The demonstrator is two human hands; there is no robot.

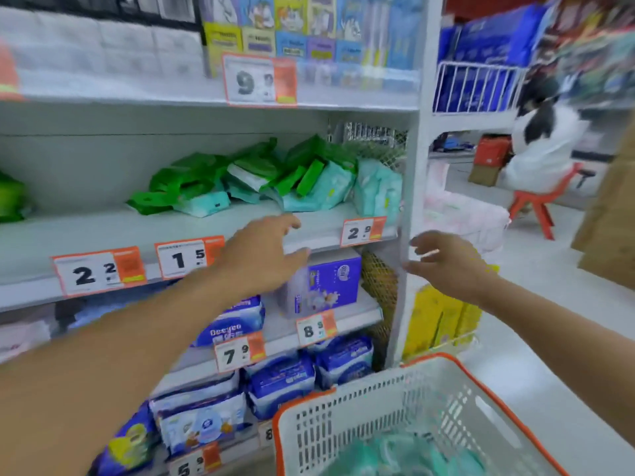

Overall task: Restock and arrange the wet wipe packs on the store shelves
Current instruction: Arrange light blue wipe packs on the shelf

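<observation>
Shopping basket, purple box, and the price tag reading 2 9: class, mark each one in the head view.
Shopping basket point(388, 389): head view, on its white front wall.
Purple box point(335, 281): head view, on its front face.
Price tag reading 2 9 point(359, 232): head view, on the printed digits.

head – faces forward and down | close to shelf point(206, 228) – single view

Both empty hands, left hand point(264, 250) and right hand point(446, 261), reach toward shelved wipe packs point(309, 187).

whole aisle's motion-blurred; basket point(395, 400) cut off at the bottom, teal packs point(395, 455) inside just a smear, labels unreadable
</observation>
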